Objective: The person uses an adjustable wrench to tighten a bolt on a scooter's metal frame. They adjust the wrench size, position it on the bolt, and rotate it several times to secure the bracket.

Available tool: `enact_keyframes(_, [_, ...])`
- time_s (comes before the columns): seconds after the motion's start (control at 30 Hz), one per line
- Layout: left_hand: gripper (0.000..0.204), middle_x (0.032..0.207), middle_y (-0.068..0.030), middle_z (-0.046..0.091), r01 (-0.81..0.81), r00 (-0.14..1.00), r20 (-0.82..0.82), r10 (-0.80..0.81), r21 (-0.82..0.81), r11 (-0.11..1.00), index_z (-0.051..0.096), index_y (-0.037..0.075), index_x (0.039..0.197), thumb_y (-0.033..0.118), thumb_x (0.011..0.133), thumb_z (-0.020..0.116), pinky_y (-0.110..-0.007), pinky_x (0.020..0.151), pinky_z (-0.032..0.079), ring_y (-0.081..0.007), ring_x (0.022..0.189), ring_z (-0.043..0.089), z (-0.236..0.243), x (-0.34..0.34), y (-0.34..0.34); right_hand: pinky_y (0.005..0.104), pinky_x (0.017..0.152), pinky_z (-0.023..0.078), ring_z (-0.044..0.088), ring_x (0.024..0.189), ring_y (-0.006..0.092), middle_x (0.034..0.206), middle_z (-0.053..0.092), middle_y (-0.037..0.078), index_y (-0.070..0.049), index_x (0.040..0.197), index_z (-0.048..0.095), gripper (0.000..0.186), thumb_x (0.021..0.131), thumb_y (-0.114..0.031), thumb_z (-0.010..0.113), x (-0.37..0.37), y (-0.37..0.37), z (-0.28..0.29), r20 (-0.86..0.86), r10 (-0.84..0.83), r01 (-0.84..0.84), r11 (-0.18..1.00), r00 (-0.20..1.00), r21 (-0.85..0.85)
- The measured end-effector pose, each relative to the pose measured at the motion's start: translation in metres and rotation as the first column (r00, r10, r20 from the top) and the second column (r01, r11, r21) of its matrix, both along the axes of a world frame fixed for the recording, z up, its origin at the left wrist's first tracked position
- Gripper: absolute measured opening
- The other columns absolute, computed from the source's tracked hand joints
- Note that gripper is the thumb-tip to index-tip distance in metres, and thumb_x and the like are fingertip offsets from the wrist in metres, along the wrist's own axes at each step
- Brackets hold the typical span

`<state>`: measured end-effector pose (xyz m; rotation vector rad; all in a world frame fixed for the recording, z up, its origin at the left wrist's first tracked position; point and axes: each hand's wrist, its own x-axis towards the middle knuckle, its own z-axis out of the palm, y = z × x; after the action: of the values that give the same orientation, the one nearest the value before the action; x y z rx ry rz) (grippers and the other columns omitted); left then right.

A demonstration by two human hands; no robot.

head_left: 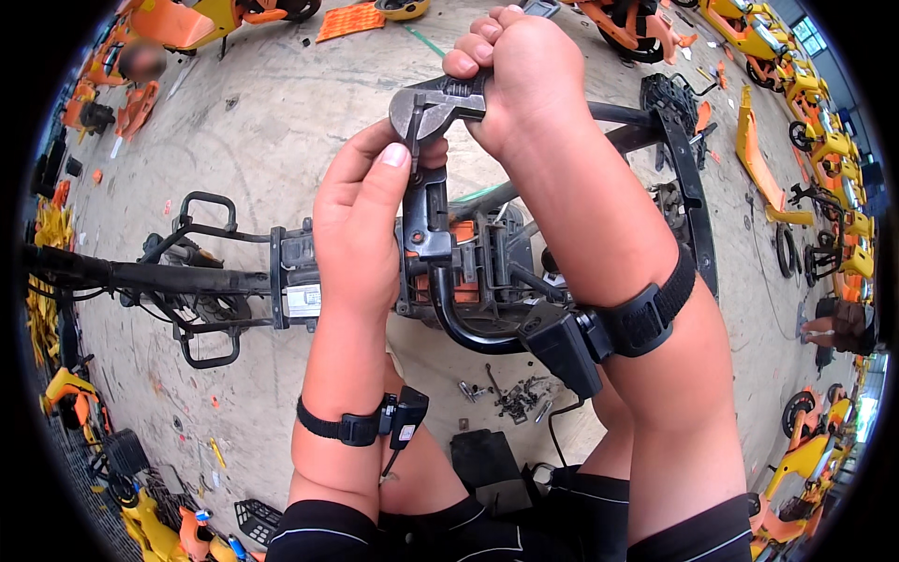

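My right hand (534, 80) is closed around the handle of an adjustable wrench (436, 114), whose jaws point left. A thin dark metal rod (416, 161) stands at those jaws, and my left hand (361, 220) pinches it between thumb and fingers. Below its lower end is a black bracket (427, 220) on a bare vehicle frame (478, 339); whether the rod sits in a bolt there cannot be made out. The frame, stripped of panels, stretches left and right under my hands, with electrical parts (464, 258) showing in its middle.
Loose bolts and small parts (526, 401) lie on the floor near my legs, beside a black flat piece (485, 459). Yellow scooters (801, 459) line the right side. A yellow-orange panel (757, 159) and a tyre (785, 253) rest nearby. At the upper left is a person (140, 64).
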<state>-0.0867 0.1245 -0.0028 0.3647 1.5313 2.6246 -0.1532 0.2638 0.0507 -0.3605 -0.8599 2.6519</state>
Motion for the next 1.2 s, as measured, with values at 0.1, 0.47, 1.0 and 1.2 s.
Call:
enact_keyframes(0.1, [0.033,0.105,-0.0122,0.073,0.001,1.000,0.014,-0.001,0.006,1.000,0.058,-0.007,0.130,0.011,0.102,0.062,-0.027,0.088,0.054,-0.0142,0.099,0.067,0.001,0.003,-0.003,0.0328,0.051,0.041,0.041,0.058,0.0139,0.082,0.047,0.005,-0.003,0.101,0.045,0.012,0.106,-0.013,0.040,0.001,-0.002,-0.003,-0.028,0.021,-0.021,1.000,0.999,-0.003])
enact_keyframes(0.47, [0.026,0.101,-0.0097,0.072,-0.090,0.993,-0.076,0.089,-0.010,0.996,0.061,-0.007,0.123,0.008,0.102,0.062,-0.026,0.083,0.054,-0.0119,0.093,0.066,-0.010,0.000,-0.003,0.0384,0.061,0.053,0.051,0.063,0.0183,0.081,0.051,0.007,-0.002,0.105,0.045,0.015,0.108,-0.015,0.037,0.006,-0.009,-0.001,0.072,0.061,-0.057,0.996,0.995,-0.063])
enact_keyframes(1.0, [0.017,0.104,-0.0045,0.066,-0.151,0.988,0.011,0.157,0.354,0.923,0.060,0.006,0.119,0.012,0.106,0.051,-0.042,0.097,0.049,-0.0207,0.106,0.064,-0.026,-0.029,-0.057,0.0348,0.074,0.049,0.061,0.087,0.0225,0.099,0.067,0.013,0.002,0.103,0.066,0.030,0.101,-0.027,0.058,0.008,0.022,0.017,0.042,0.596,-0.578,0.755,0.802,0.310])
enact_keyframes(1.2, [0.024,0.116,-0.0084,0.068,-0.136,0.983,-0.064,0.169,0.355,0.925,0.059,0.004,0.126,0.010,0.104,0.051,-0.043,0.097,0.050,-0.0219,0.105,0.065,-0.023,-0.029,-0.083,0.0266,0.064,0.058,0.069,0.072,0.0177,0.092,0.070,0.015,0.011,0.121,0.063,0.036,0.099,-0.018,0.062,0.016,0.053,0.028,0.148,0.793,-0.756,0.479,0.591,0.447])
